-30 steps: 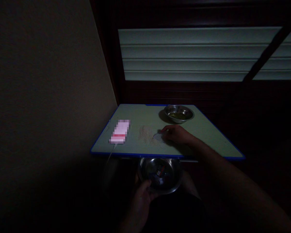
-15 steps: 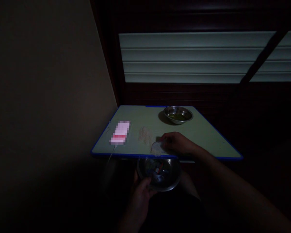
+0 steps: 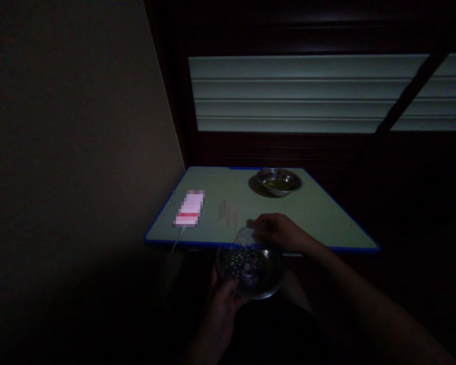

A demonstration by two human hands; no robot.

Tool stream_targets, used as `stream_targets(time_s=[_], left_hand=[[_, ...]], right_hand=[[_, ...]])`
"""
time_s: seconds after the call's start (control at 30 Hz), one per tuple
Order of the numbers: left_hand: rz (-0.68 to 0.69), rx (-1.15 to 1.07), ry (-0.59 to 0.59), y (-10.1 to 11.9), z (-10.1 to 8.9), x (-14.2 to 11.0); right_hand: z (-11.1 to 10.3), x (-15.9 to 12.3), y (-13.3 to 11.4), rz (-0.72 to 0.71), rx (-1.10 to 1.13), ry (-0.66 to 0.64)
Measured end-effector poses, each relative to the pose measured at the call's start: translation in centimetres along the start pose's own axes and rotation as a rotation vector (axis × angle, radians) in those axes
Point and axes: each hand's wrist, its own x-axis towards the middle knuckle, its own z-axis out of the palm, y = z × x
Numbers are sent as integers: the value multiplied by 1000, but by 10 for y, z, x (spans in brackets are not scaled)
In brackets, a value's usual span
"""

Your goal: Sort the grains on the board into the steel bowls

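Observation:
My left hand (image 3: 224, 299) grips the near left rim of a metal bowl (image 3: 268, 293), thumb on the rim, just below the table's front edge. White grains that look like rice (image 3: 235, 259) show in and above this bowl, along with reflections. My right hand (image 3: 279, 230) is closed on a thin, pale, rounded piece (image 3: 247, 233), perhaps a lid or scraper, low over the table near its front edge. Some grains sit against that piece at the edge. Left of it lies a loose heap of rice (image 3: 228, 213) on the tabletop.
The pale green table (image 3: 319, 223) has a blue rim. A second metal bowl (image 3: 280, 191) with something greenish inside stands at the back right. A blurred-out phone (image 3: 190, 209) lies at left, its white cable (image 3: 177, 241) hanging over the front edge. A wall (image 3: 99, 126) rises at left.
Grains have dropped over the front edge into the bowl in my left hand. My right hand has barely moved with the pale piece; the bowl stays in place.

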Motion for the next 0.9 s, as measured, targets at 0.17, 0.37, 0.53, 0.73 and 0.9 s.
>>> stream_targets(time_s=[0.17,0.37,0.53,0.73,0.9], left_hand=[[-3,-8,-1,-4,-2,2],[10,-3,-19,-2,1,1],[9,6,5,0,3,-2],[21,-8,13,2,4,-2],[34,-14,35,2,0,0]], right_hand=[[9,-10,3,29,47,64],[3,-17,1,112,97,162],[-2,-15,5,142,53,159],[7,-15,4,113,8,143],[11,-20,-6,128,8,136]])
